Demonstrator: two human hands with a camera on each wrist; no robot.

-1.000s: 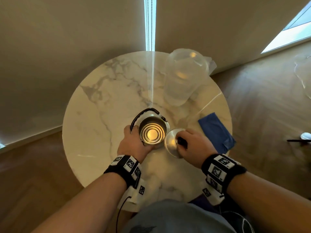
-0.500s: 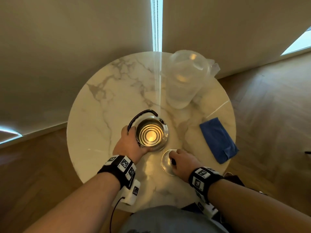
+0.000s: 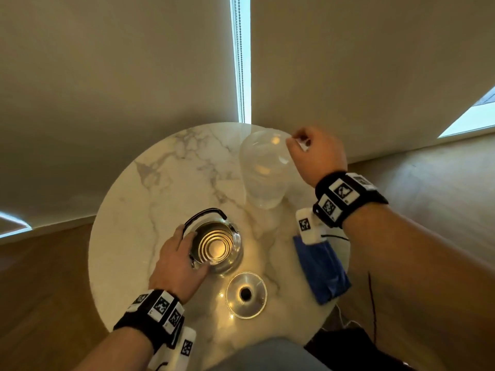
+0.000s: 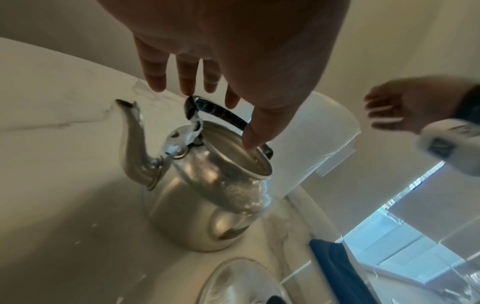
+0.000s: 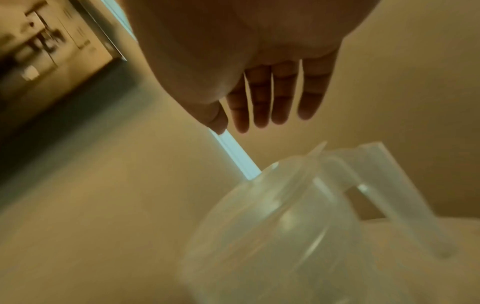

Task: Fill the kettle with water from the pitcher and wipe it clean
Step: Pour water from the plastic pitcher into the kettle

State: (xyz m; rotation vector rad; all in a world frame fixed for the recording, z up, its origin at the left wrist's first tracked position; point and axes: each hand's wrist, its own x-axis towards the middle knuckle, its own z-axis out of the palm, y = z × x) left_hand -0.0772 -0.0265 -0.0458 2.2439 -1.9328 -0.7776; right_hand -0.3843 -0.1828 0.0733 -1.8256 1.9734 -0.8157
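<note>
The steel kettle [image 3: 217,246] stands uncovered on the round marble table [image 3: 150,199], its black handle folded back. My left hand [image 3: 179,259] rests against the kettle's left side; in the left wrist view its fingers [image 4: 155,82] reach out straight over the handle and the thumb touches the rim. The kettle lid [image 3: 257,298] lies on the table in front of the kettle. The clear pitcher [image 3: 263,172] holds water at the back. My right hand [image 3: 313,153] hovers by the pitcher handle [image 5: 405,205], fingers loose, holding nothing.
A folded blue cloth [image 3: 324,274] lies at the table's right edge, partly under my right forearm. Pale blinds hang just behind the table, with wooden floor on both sides. The kettle's spout [image 4: 135,127] points left.
My right hand set the lid down in front of the kettle, let go of it and rose to the pitcher's handle. My left hand stayed at the kettle.
</note>
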